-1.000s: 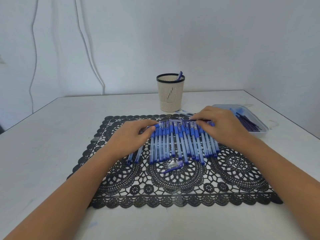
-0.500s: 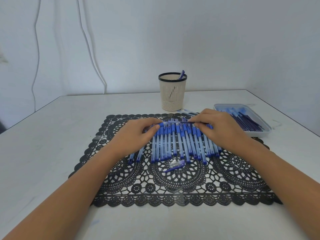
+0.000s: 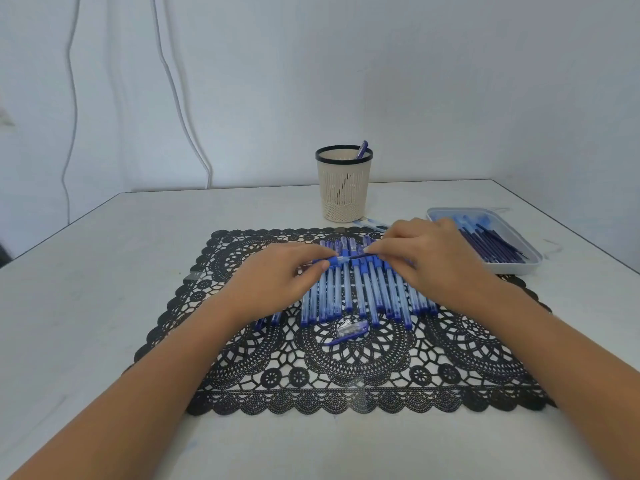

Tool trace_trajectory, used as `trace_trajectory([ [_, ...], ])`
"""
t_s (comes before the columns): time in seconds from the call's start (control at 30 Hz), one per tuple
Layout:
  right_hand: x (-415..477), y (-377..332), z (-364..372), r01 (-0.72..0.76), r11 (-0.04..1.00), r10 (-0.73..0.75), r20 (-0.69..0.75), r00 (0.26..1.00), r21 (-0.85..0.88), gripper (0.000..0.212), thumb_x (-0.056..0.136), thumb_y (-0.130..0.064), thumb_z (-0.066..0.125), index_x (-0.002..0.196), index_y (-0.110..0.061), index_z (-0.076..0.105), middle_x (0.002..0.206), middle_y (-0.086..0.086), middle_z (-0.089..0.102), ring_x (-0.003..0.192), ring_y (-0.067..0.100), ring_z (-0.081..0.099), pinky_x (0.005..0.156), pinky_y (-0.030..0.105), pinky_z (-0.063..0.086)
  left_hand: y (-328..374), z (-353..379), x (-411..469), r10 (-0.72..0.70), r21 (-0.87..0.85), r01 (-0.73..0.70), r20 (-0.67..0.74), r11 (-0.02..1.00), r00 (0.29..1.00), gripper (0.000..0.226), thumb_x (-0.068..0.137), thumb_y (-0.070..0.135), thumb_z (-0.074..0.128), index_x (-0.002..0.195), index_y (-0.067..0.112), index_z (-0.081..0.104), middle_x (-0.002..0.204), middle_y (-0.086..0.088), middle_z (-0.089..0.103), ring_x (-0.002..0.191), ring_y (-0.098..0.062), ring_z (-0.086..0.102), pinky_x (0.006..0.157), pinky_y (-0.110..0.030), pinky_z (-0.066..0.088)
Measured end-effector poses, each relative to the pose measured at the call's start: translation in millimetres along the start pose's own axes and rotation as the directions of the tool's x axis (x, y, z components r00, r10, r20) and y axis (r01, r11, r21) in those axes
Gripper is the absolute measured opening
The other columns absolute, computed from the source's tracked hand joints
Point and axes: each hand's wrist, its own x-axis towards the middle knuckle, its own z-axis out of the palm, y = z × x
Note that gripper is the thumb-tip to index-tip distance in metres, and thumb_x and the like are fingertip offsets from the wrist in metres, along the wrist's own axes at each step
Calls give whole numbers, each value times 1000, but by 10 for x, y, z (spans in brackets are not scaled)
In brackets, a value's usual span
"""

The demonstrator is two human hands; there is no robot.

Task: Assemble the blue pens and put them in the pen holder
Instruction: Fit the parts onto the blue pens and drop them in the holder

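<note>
Left hand point(image 3: 277, 282) pinches a barrel point(image 3: 333, 261), right hand point(image 3: 433, 261) pinches a refill point(image 3: 356, 258), apparently mid-insertion; next, seat it fully, then move to holder point(image 3: 343, 188).

Soft, even, bluish light fills the view; shadows are faint, and detail softens toward 5 and 7 o'clock
</note>
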Motion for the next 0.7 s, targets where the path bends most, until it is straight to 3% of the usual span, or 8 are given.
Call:
trace_trajectory([
  [0.13, 6, -134, 4, 7, 998, -6, 20, 1000, -67, 41, 85, -44, 41, 112, -26, 66, 92, -9, 69, 83, 17, 65, 76, 43, 41, 56, 7, 8, -3, -34, 2, -15, 999, 1000, 28, 94, 31, 47, 118, 27, 61, 70, 34, 46, 66, 20, 46, 58, -11, 29],
  [0.2, 11, -140, -40, -93, 996, 92, 39, 995, 19, 47, 86, -51, 40, 120, -27, 59, 99, -9, 66, 94, 16, 62, 87, 47, 41, 35, -10, 4, -40, -85, 38, -28, 996, 999, 27, 94, 32, 47, 117, 27, 62, 68, 34, 48, 65, 17, 48, 59, -12, 31],
  [0.27, 9, -112, -89, -231, 957, 224, 56, 973, 177, 36, 88, -45, 47, 117, -26, 56, 96, -12, 61, 95, 12, 59, 91, 48, 42, 9, -23, 2, -75, -127, 70, -34, 989, 997, 27, 94, 33, 47, 117, 29, 61, 76, 32, 53, 67, 18, 49, 63, -14, 34],
  [0.37, 14, -82, -119, -319, 880, 315, 69, 946, 351, 8, 90, -22, 55, 97, -26, 52, 84, -18, 56, 82, 0, 55, 81, 22, 43, -5, -32, -4, -106, -153, 99, -35, 983, 994, 25, 94, 34, 47, 115, 32, 61, 77, 27, 56, 67, 16, 50, 63, -15, 34],
  [0.47, 28, -129, -136, -357, 816, 333, 135, 933, 454, 11, 90, -14, 56, 86, -25, 55, 81, -15, 58, 77, -4, 54, 69, 1, 36, 15, -23, -4, -92, -159, 88, -17, 983, 996, 25, 93, 34, 48, 114, 33, 61, 79, 20, 62, 67, 8, 52, 63, -16, 37],
  [0.57, 40, -204, -107, -354, 765, 306, 180, 935, 539, 16, 86, -18, 62, 84, -34, 59, 85, -14, 63, 80, -5, 56, 68, -3, 34, 70, 2, 3, -50, -157, 48, -12, 987, 999, 26, 93, 34, 48, 115, 31, 62, 83, 26, 60, 71, 10, 53, 64, -11, 37],
  [0.7, 32, -276, -76, -392, 698, 262, 296, 919, 599, 33, 82, -30, 66, 105, -50, 53, 94, -18, 61, 81, -6, 57, 69, 4, 39, 111, 9, 4, -39, -180, 34, -24, 983, 999, 24, 93, 31, 50, 113, 29, 63, 72, 27, 56, 67, 13, 52, 60, -7, 34],
])
